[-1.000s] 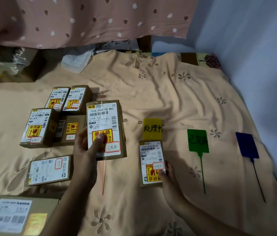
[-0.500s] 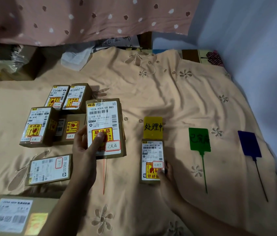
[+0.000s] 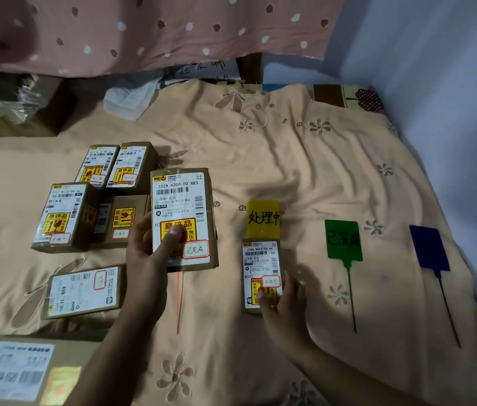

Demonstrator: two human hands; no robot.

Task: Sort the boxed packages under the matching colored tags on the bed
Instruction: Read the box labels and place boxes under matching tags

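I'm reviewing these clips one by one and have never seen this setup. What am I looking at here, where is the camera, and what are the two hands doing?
There is no machine: a person wears a wide-angle camera on the head, looking down at both hands over a bed. On the sheet lie three coloured tags: a yellow tag, a green tag and a blue tag. The left hand holds up a large labelled box in its grip. The right hand rests on a small box lying just below the yellow tag. More unsorted boxes sit in a group on the left.
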